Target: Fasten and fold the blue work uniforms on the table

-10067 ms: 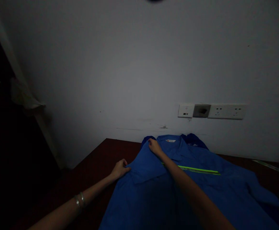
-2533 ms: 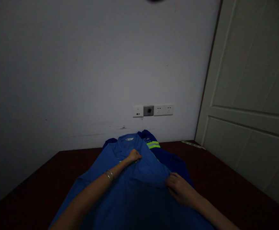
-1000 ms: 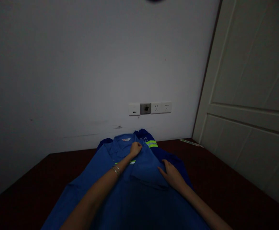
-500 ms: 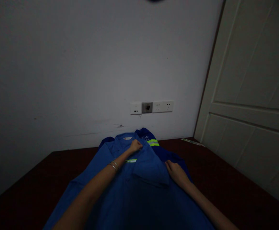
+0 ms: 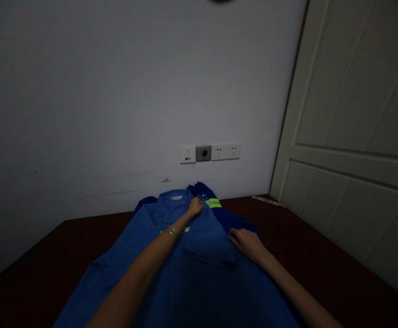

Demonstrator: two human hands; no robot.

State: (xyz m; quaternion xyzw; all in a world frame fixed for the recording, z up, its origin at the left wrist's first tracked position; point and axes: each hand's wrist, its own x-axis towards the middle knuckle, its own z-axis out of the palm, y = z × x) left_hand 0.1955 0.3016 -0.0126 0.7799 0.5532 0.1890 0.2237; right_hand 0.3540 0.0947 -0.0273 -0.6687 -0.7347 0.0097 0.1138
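A light blue work shirt [image 5: 126, 255] lies spread on the dark red tabletop, its collar and white label toward the wall. The right-hand sleeve is folded inward over the front. My left hand [image 5: 196, 207], with bangles on the wrist, is closed on the shirt's cloth at the shoulder beside the collar. At the folded sleeve's outer edge, my right hand [image 5: 248, 243] has its fingers bent and pinching the fabric. Beneath the shirt is a darker blue garment [image 5: 235, 221] with a yellow-green and silver reflective band [image 5: 213, 203].
Behind the tabletop [image 5: 92, 232] stands a pale wall with a row of sockets [image 5: 209, 153]. A white panelled door [image 5: 352, 136] rises along the right side. A flat printed strip [image 5: 267, 201] lies near the back right corner.
Ten seconds ago both hands were at the shirt's left-hand side. Since then they moved to the right-hand side and that sleeve got folded inward. My right hand opened briefly, then closed on the edge.
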